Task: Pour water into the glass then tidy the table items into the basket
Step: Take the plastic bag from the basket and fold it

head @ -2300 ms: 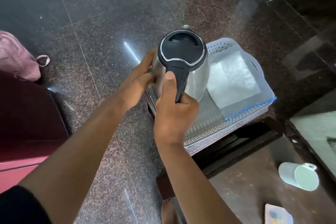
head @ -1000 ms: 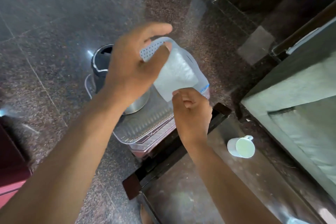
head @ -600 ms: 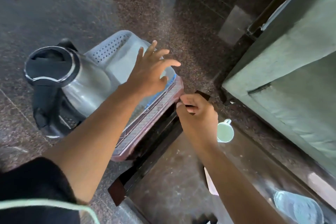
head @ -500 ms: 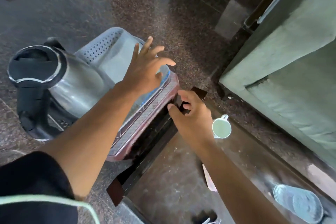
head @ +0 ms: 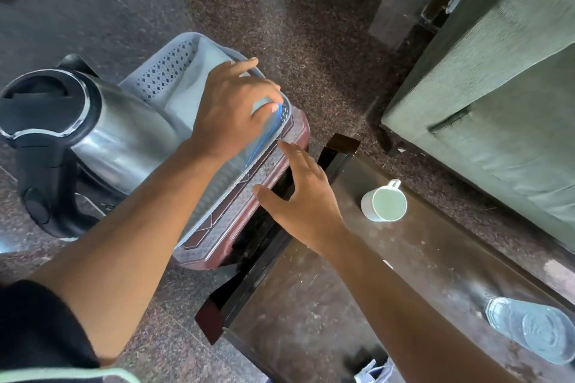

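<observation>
The pale perforated basket (head: 161,71) sits on a maroon stool (head: 217,242) left of the dark table (head: 311,320). A steel kettle (head: 124,137) with a black lid and handle stands in the basket's left end, and a white cloth (head: 189,96) lies inside. My left hand (head: 230,109) is on the basket's right corner, fingers curled over its blue-edged rim. My right hand (head: 305,196) hovers open, fingers spread, over the gap between stool and table. On the table are a white mug (head: 384,204) and, at the lower right, a glass (head: 535,329) holding water.
A grey-green sofa (head: 497,87) runs along the right, close to the table's far edge. A small white and blue item (head: 373,373) peeks in at the bottom edge. Dark polished granite floor surrounds the stool and table.
The kettle went from my hands into the basket. My left hand dropped from hovering spread to gripping the basket's rim. My right hand opened from a loose fist and moved toward the stool.
</observation>
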### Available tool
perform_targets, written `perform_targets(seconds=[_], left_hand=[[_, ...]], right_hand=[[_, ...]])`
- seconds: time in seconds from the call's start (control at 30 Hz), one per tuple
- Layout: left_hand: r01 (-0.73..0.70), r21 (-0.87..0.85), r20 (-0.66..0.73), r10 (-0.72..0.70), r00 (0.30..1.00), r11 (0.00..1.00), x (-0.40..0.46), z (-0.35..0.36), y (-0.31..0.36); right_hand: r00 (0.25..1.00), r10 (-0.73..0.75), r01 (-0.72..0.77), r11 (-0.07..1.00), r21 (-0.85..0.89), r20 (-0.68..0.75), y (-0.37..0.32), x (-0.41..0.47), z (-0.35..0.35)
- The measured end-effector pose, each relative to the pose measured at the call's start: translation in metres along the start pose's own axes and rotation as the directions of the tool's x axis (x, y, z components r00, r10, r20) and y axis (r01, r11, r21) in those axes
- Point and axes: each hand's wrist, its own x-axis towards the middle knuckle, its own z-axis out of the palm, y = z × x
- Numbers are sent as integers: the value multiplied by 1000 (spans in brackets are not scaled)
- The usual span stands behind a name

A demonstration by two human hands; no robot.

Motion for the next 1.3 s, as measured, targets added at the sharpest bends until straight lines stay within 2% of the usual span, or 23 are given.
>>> perform_targets(seconds=[0.1,0.23,0.33,0.4,0.47,0.57,0.7,0.8,1.03,1.3], left_hand=[[-17,18,-64,18,998,1000,2,-21,1],[-72,-30,-68,70,995,997,15,-58,7],[-98,-126,-108,84,991,987,24,-88,22],[-95,-188,-117,74,990,978,31,-108,41],[-91,-255,-127,60,990,963,38,-125,62],[-111,-383,-170,48,984,917,48,-144,92],[-160,-519,-218,51,975,840,59,-153,134],[-209,-591,-235,81,969,779,60,-145,170],[-132,-729,-109,77,991,672,41,-93,269],[-22,-862,43,116,992,506,19,-32,388]], right_hand=[[1000,-24,24,999,24,7,-7,2,7],[999,-35,35,996,80,9,-14,0,5],[995,-61,71,988,136,-78,-26,-3,-12],[981,-88,128,963,237,-171,-37,-5,-33],[959,-115,196,929,314,-259,-50,-10,-57],[917,-176,302,892,336,-357,-62,-22,-94],[831,-258,433,856,283,-493,-59,-58,-142],[788,-334,491,847,202,-517,-43,-95,-179],[753,-393,479,877,32,-528,38,-172,-237],[825,-145,207,977,53,-547,131,-251,-286]])
